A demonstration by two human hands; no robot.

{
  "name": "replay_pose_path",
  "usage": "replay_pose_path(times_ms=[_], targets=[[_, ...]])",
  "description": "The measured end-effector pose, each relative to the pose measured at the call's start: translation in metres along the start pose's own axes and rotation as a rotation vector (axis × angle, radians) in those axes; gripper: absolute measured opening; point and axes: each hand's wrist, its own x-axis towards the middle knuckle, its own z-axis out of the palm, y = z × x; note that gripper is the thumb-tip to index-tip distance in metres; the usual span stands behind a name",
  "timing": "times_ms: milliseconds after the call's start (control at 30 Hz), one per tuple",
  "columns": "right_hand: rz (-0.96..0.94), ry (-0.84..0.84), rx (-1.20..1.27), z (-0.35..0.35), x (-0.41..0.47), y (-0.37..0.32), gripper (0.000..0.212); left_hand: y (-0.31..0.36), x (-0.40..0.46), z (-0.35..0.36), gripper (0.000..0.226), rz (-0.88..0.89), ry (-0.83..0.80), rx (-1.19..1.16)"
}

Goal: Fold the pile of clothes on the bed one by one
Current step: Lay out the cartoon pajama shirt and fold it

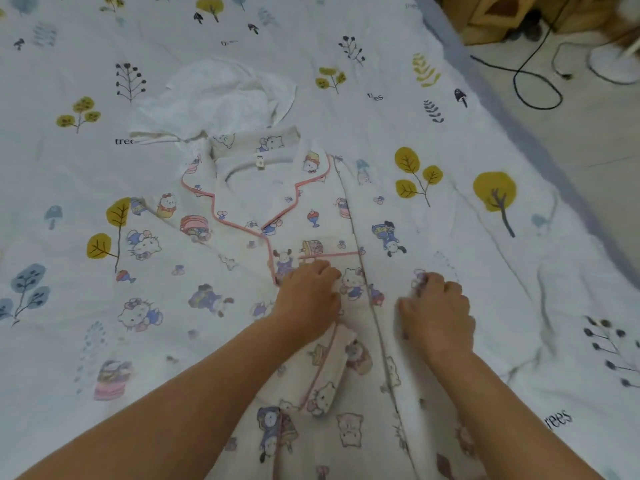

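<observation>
A white pajama shirt (pixel 242 209) with cartoon prints and pink piping lies flat on the bed, front up, collar toward the far side. Its right side is folded in along a straight edge. My left hand (pixel 308 299) rests on the shirt's middle below the chest pocket, its fingers curled into the cloth. My right hand (pixel 436 313) pinches the fabric at the folded right part. A crumpled white garment (pixel 221 98) lies just beyond the collar.
The bed sheet (pixel 450 140) is white with tree and leaf prints. The bed's edge runs along the right, with floor (pixel 571 133) beyond it. A black cable (pixel 533 81), a cardboard box (pixel 491 19) and a white fan base (pixel 613 64) are on the floor.
</observation>
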Motion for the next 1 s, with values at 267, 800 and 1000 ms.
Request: replay_pose_path(times_ms=[267,800,1000], targets=[[0.15,-0.193,0.261,-0.018,0.009,0.041,0.022,0.071,0.011,0.037,0.045,-0.324,-0.209,-0.242],[-0.277,-0.867,0.78,-0.051,-0.065,-0.037,0.051,-0.023,-0.046,-0.069,0.02,-0.625,0.093,-1.095],[-0.343,-0.683,0.384,0.009,-0.064,-0.038,0.049,-0.088,-0.072,-0.049,0.027,-0.929,-0.028,-0.933]])
